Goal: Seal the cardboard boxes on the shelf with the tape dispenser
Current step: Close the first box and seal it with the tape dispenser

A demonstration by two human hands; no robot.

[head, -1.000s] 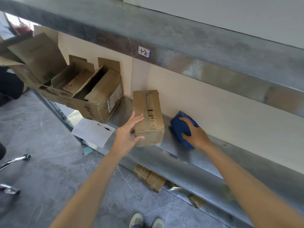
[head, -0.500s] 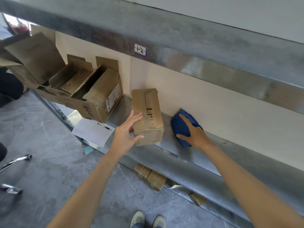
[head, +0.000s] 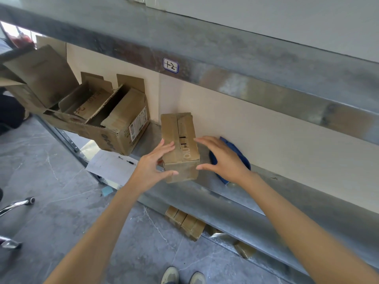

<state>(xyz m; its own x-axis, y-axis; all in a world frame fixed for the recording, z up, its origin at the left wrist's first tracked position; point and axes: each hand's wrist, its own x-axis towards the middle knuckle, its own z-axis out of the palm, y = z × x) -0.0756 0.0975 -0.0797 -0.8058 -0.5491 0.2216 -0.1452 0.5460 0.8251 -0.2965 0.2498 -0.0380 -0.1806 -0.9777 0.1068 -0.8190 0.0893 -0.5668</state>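
Head view: we see the small brown cardboard box (head: 184,140), flaps closed along a centre seam with black print, on the grey metal shelf (head: 235,203) between our spread left hand (head: 152,168) and spread right hand (head: 222,158), blue tape dispenser (head: 243,158) just behind the right.

Left grip (head: 152,165) and right grip (head: 222,158) reach forward, spread wide, palms turned inward.

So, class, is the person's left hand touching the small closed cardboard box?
Touching. The head view shows the left hand with its fingers laid on top of the small box and its thumb lying across the front face, no gap visible.
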